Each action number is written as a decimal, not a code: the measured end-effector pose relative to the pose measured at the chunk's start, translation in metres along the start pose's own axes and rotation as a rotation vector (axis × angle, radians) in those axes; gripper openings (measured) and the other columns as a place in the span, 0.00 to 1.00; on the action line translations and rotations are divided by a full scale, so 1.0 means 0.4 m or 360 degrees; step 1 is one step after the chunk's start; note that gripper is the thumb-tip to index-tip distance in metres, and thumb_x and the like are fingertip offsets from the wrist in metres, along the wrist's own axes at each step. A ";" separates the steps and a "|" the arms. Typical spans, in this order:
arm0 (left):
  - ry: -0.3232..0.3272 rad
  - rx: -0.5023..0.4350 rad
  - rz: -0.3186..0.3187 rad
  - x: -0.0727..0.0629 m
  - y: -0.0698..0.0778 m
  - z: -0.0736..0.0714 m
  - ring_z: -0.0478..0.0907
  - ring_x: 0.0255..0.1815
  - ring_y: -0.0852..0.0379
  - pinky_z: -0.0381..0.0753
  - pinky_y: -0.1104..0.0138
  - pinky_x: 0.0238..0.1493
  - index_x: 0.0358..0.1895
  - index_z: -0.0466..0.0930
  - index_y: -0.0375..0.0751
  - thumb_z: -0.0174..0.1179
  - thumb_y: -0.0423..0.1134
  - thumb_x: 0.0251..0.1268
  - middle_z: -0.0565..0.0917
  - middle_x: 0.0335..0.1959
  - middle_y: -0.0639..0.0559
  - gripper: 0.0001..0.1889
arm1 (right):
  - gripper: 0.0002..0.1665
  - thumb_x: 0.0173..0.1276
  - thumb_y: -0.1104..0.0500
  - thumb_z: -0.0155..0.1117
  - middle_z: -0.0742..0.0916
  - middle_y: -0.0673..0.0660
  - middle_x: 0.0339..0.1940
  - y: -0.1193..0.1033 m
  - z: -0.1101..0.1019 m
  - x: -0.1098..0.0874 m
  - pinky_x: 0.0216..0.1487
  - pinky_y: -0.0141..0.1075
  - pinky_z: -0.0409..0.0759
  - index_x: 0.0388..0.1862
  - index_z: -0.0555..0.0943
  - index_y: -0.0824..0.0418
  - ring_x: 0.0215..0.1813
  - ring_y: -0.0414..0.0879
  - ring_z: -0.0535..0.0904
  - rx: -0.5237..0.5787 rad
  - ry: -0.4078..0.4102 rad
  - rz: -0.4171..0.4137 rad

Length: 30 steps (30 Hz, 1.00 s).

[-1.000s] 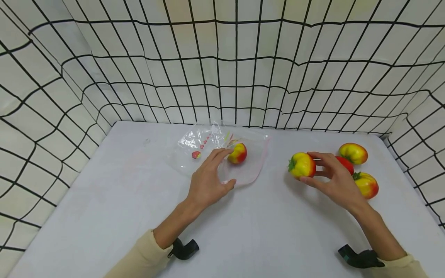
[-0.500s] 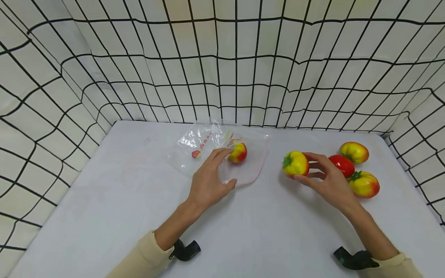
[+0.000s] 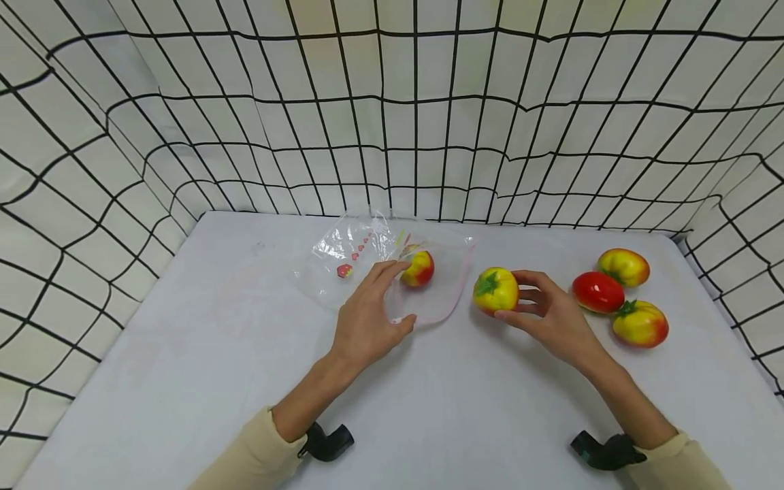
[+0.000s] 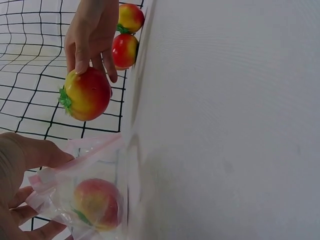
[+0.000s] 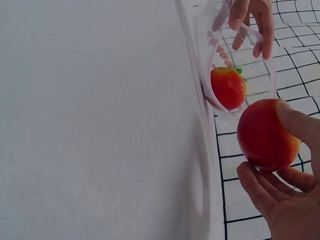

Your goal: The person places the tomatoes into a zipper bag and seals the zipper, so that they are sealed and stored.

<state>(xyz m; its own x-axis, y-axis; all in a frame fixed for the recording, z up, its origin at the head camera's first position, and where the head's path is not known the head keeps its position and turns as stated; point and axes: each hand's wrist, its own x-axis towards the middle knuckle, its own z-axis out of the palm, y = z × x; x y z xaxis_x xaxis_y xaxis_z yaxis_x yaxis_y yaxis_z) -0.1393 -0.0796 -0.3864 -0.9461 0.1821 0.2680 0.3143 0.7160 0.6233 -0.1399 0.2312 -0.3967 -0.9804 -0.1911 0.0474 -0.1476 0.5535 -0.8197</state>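
A yellow-and-red toy fruit [image 3: 497, 291] with a green leafy top is held between the thumb and fingers of my right hand [image 3: 551, 316], to the right of a clear plastic bag [image 3: 444, 299]. The bag has a pink rim and strawberry prints. A similar toy fruit [image 4: 98, 204] lies inside it. My left hand [image 3: 366, 316] is at the bag's mouth, thumb and fingers wide apart. In the left wrist view its thumb touches the pink rim; the right wrist view shows the mouth spread around the inner fruit.
At the right, three more toy fruits lie close together: a red one [image 3: 598, 292], a yellow-red one [image 3: 623, 267] behind it and another yellow-red one [image 3: 640, 324] in front. A black grid net [image 3: 416, 122] surrounds the white table [image 3: 184, 340] at the back and sides.
My right hand has carried the toy fruit leftward from the group toward the bag, and its green top has turned more toward the head camera. My left hand and the bag stay put.
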 end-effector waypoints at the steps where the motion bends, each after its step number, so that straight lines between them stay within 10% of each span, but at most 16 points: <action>1: 0.0000 -0.0001 0.0000 0.000 0.000 0.000 0.78 0.70 0.50 0.90 0.53 0.56 0.74 0.72 0.54 0.79 0.38 0.50 0.76 0.71 0.53 0.44 | 0.44 0.66 0.52 0.77 0.78 0.62 0.72 -0.001 0.004 0.002 0.54 0.25 0.86 0.76 0.67 0.56 0.65 0.61 0.84 -0.0007 0.0002 -0.0002; 30: 0.0028 -0.0015 -0.0033 -0.007 0.015 0.004 0.79 0.69 0.51 0.89 0.54 0.57 0.73 0.73 0.52 0.78 0.36 0.52 0.75 0.72 0.56 0.41 | 0.44 0.68 0.49 0.75 0.75 0.58 0.73 -0.030 0.077 0.059 0.65 0.40 0.86 0.78 0.66 0.54 0.69 0.53 0.77 0.0088 0.0031 -0.0031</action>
<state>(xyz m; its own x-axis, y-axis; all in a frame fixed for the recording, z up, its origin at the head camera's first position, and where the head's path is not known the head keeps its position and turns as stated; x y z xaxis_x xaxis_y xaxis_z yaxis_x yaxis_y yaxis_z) -0.1350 -0.0748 -0.3844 -0.9509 0.1555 0.2676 0.2956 0.7130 0.6359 -0.1571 0.1950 -0.4033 -0.9799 -0.1853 0.0743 -0.1597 0.5039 -0.8489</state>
